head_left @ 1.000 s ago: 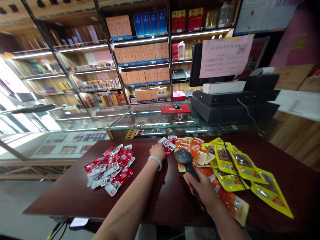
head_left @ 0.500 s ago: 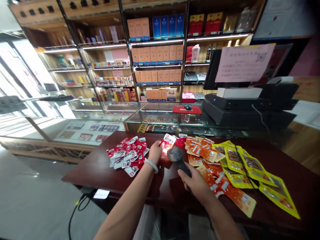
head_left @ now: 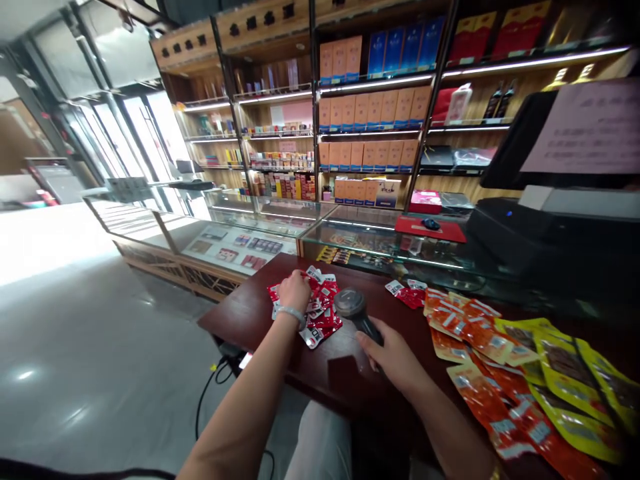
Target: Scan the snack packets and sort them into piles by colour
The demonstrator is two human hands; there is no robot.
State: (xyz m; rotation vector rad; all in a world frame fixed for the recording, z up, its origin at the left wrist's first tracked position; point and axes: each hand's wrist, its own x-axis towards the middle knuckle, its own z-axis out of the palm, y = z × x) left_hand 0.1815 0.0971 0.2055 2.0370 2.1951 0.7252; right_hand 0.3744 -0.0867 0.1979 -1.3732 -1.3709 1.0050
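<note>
The bench (head_left: 395, 320) spreads beneath both hands, and the step in hand appears to be handling the pile of red snack packets (head_left: 327, 313) under the left hand (head_left: 295, 291). That hand is curled palm-down; whether its fingers grip a packet I cannot tell. A lift from there would call for a straight rise, since the loose packets could slide. Beyond the right hand (head_left: 384, 343), farther right, stands the black cash register (head_left: 545, 233); nearer that hand's right lie yellow pouches (head_left: 570, 360) and, closer, orange packets (head_left: 465, 327). The right hand is closed around a barcode scanner (head_left: 351, 304), whose head sits just right of the pile, between the left hand and a few separate red packets (head_left: 413, 293). Beyond these lies a computer mouse (head_left: 430, 224).
</note>
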